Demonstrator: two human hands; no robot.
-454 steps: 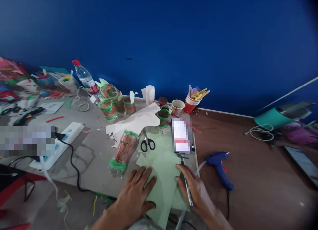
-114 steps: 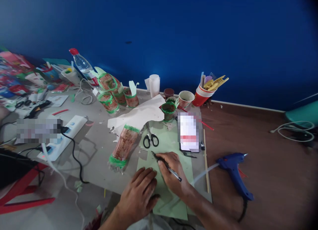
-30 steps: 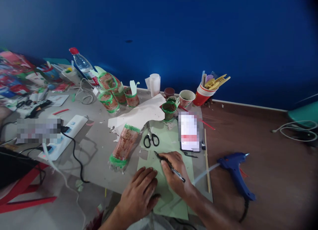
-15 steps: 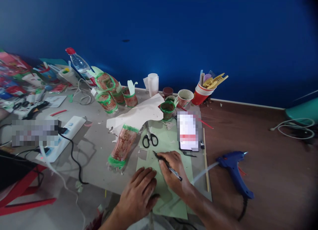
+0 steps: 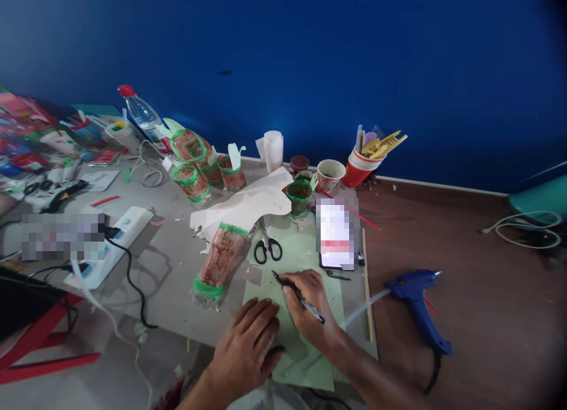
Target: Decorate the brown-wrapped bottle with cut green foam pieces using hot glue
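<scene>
The right hand (image 5: 308,301) holds a pen (image 5: 301,299) over green paper (image 5: 305,363); the left hand (image 5: 248,345) rests flat beside it.

black pen (image 5: 310,309) | slanted, tip down | green paper (image 5: 290,340) | flat beneath

Just below the scissors (image 5: 267,250), the tip of the pen (image 5: 313,310) was too small for me to tell whether it met the green paper (image 5: 306,365). The right hand (image 5: 316,299) covered part of the pen, and the left hand (image 5: 248,346) hid some of the paper. Right of the scissors, I could not read the pixelated phone (image 5: 335,236). Far to their left, a heap of colourful items (image 5: 26,123) reached me blurred and cropped; far to their right, a teal object (image 5: 540,194) was cut off.
</scene>
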